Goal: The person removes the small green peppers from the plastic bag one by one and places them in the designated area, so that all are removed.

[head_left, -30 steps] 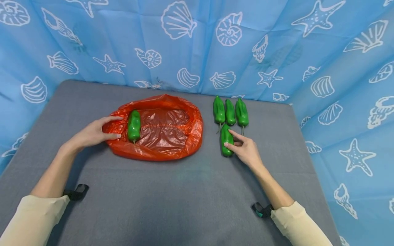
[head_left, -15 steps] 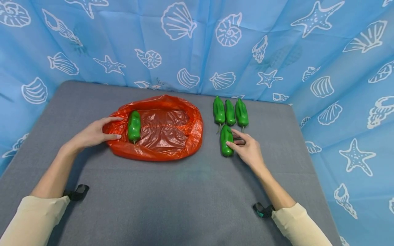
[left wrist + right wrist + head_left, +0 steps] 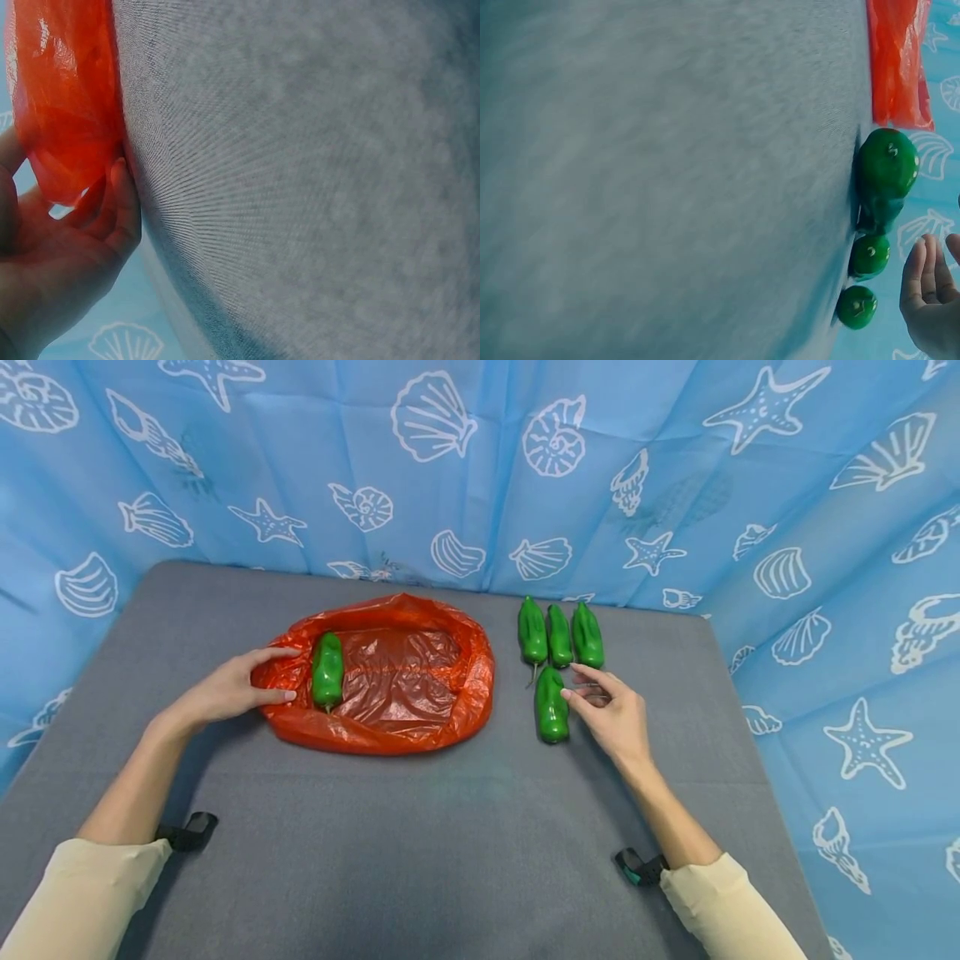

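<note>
A red plastic bag (image 3: 480, 685) lies with its mouth spread wide on the table, and a green pepper (image 3: 327, 672) rests inside at its left end. My left hand (image 3: 225, 689) holds the bag's left end, thumb and fingers around the rim; the bag partly covers the fingers in the left wrist view. My right hand (image 3: 611, 714) hovers just right of another green pepper (image 3: 552, 706), thumb tip close to its side and fingers apart, with nothing in its grasp. Behind that pepper, several more lie side by side, among them the leftmost green pepper (image 3: 532, 631).
A grey cloth-covered table (image 3: 420, 843) carries everything. Blue curtain (image 3: 480, 468) with white shell and starfish prints hangs along the back and sides. Black wrist straps (image 3: 187, 832) sit by the cream sleeves (image 3: 97, 885).
My right hand has let go of the front pepper and drawn slightly up and right, leaving the pepper on the table. The left hand and the bag have stayed put.
</note>
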Demonstrator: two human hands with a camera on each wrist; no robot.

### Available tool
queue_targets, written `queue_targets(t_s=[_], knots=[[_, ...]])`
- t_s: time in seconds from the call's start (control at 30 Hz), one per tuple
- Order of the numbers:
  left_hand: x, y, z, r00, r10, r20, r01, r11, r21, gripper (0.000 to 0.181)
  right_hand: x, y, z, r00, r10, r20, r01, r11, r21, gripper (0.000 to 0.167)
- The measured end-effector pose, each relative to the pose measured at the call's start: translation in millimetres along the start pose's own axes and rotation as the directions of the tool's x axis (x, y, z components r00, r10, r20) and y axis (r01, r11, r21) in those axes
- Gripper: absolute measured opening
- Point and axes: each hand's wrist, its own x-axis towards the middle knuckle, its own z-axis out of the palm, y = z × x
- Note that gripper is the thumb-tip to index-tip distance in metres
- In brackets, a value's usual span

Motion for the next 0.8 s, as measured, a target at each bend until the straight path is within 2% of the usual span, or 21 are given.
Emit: queue_targets(t_s=[0.07,0.33,0.57,0.8], knots=[[-0.6,-1.3,0.9,1.000,0.004,0.001,-0.004,1.000,-0.001,0.073,0.1,-6.1,2.6,1.000,-0.015,0.004,0.015,0.999,0.035,0.039],[-2.2,-2.5,1.5,1.000,0.007,-0.001,-0.007,1.000,-0.012,0.072,-0.2,-55.8,11.7,0.998,-0.039,0.056,0.033,0.994,0.109,0.037],[-2.2,-0.5,-1.8,1.000,0.003,-0.003,-0.003,1.000,0.006,0.073,9.2,-73.0,28.2,0.994,-0.048,0.093,0.030,0.981,0.190,0.036],[-0.6,2.0,0.9,1.000,-0.014,-0.017,0.014,1.000,0.019,0.074,14.5,-85.2,39.5,0.989,-0.075,0.130,0.044,0.974,0.223,0.037]])
